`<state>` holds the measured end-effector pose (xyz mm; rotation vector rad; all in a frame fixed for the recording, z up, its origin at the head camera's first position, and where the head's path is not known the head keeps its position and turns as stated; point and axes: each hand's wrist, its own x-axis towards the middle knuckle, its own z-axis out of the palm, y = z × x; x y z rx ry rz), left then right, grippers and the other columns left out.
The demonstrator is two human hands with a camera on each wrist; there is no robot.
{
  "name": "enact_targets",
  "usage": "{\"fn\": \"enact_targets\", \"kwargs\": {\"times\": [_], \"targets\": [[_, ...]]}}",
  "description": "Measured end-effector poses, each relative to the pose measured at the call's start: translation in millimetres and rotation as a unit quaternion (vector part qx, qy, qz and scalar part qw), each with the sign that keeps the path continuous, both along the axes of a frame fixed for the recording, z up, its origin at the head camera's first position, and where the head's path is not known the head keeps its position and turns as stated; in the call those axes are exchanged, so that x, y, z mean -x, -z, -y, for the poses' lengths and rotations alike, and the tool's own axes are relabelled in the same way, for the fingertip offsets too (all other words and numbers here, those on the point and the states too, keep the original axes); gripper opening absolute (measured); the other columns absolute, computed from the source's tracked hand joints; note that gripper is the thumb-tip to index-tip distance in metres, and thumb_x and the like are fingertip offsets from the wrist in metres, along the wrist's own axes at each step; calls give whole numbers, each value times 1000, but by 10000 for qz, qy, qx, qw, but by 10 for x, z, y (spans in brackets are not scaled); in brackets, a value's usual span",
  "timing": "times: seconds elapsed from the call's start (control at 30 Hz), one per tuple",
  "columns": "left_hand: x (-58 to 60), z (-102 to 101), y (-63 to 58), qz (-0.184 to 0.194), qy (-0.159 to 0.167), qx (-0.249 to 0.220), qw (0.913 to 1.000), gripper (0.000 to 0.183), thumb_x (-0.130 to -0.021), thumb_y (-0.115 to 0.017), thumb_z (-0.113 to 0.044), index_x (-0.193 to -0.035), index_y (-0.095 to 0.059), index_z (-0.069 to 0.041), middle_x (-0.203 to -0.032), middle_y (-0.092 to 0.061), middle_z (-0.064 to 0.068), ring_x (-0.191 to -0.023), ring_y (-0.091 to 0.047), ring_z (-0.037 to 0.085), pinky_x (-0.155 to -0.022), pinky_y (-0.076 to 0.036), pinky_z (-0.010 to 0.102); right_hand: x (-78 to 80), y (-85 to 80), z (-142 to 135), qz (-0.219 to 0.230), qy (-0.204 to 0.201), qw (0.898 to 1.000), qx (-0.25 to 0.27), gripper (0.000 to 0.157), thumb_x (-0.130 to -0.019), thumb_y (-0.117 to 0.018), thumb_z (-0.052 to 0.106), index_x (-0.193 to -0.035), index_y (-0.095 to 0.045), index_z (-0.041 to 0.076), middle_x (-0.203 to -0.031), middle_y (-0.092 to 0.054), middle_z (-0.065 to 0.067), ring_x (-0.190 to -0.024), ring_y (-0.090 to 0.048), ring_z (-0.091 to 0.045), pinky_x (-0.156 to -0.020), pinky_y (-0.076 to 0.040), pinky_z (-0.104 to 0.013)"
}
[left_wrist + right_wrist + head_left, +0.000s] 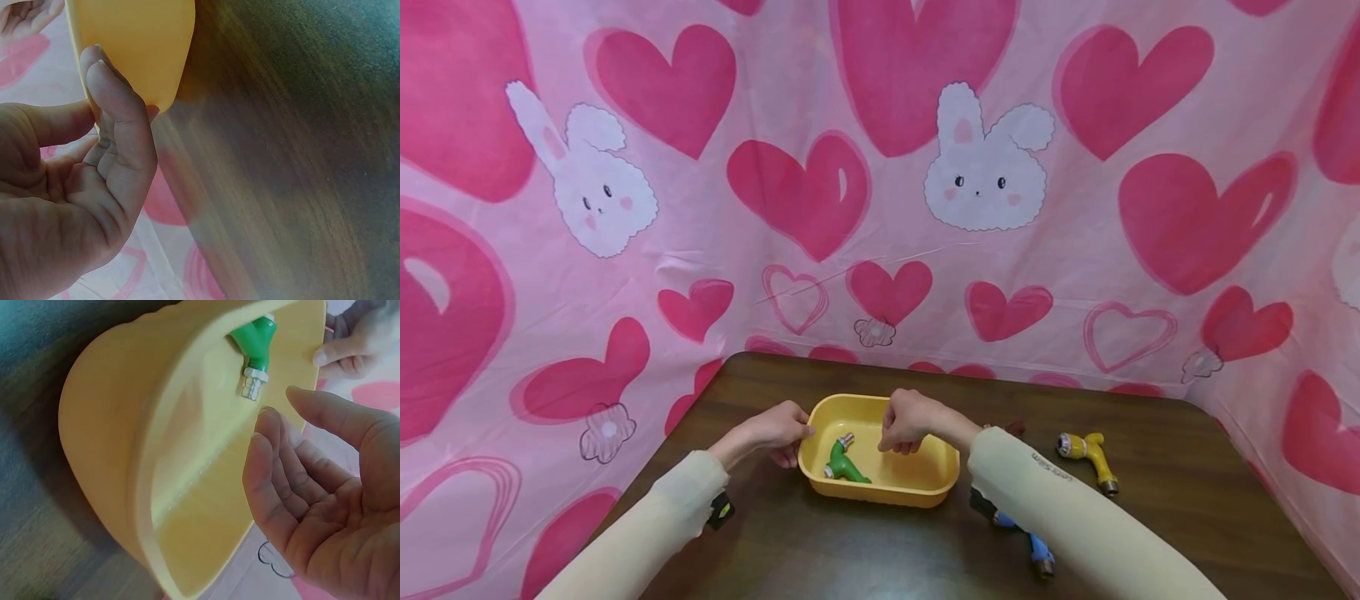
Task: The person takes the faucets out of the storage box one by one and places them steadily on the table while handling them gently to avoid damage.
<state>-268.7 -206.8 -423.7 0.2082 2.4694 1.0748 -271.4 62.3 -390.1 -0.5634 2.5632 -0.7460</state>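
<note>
A yellow plastic basin (880, 492) stands on the dark wooden table. My left hand (778, 431) pinches its left rim; in the left wrist view the thumb lies on one side of the wall (140, 56) and the fingers on the other. Inside, toward the left end, lies a green branched pipe fitting (844, 463) with metal ends. My right hand (912, 422) hovers over the basin, to the right of the fitting. Its fingers are loosely bent, the thumb stands apart from them, and nothing is between them in the right wrist view (312, 481).
To the right on the table lies a yellow branched fitting (1092, 457) with metal ends. A blue one (1037, 546) is partly hidden under my right forearm. Something dark red (1015, 428) shows behind the right wrist. A pink heart-patterned cloth (895, 233) hangs behind the table (850, 550).
</note>
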Motion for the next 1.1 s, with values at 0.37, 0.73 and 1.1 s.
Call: {"fn": "enact_targets", "kwargs": {"times": [0.37,0.73,1.1], "targets": [[-29,6,-11,4,-71,-37,10000,20,-107,-57,-8,-103,-73,4,-63,-61,10,-46,-58,14,-50,-58,30,-47,40,159,72,-182,9995,-258,24,-90,-85,14,-71,-73,7,-64,-69,-6,-57,-67,-17,-59,-63,-35],[-26,-13,-30,-27,-15,110,9999,20,-108,-57,-8,-103,-74,3,-63,-61,10,-46,-58,14,-51,-59,30,15,101,237,174,-279,9979,-558,26,-89,-87,17,-70,-71,9,-64,-70,-6,-56,-67,-17,-61,-63,-35],[-16,-33,-37,-21,-6,131,9999,20,-107,-58,-7,-104,-73,4,-63,-61,10,-46,-58,14,-50,-58,31,60,107,358,444,-280,9959,-732,23,-89,-87,21,-74,-73,9,-70,-70,-8,-61,-63,-17,-65,-63,-35]]}}
